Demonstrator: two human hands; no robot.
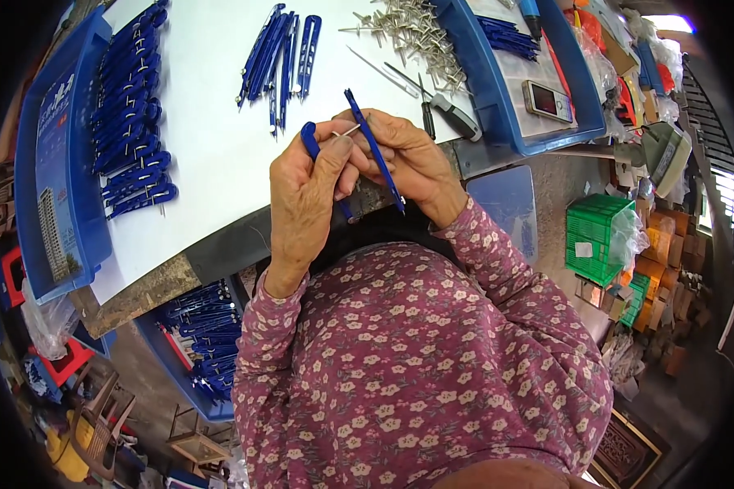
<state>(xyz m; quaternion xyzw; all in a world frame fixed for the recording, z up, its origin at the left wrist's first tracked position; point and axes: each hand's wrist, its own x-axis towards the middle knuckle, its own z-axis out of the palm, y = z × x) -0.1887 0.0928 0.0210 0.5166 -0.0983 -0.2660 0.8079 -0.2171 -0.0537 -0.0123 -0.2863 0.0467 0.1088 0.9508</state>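
My left hand [306, 200] grips a blue plastic arm [311, 140] with a small metal pin [347, 130] at its top, pinched under my thumb. My right hand [412, 159] holds a second long blue plastic arm [373, 149], slanted from upper left to lower right. Both hands meet over the near edge of the white table [212, 155]. A loose group of blue arms [279, 57] lies on the table beyond my hands. A pile of metal pins [412, 33] lies further right.
A blue tray lid [61, 163] at the left carries rows of finished blue pieces [130, 106]. A blue tray [538, 81] at the right holds a phone [548, 101]. A screwdriver [453, 114] lies by the pins. Below the table a blue bin [200, 342] holds more blue pieces. A green crate [597, 236] stands right.
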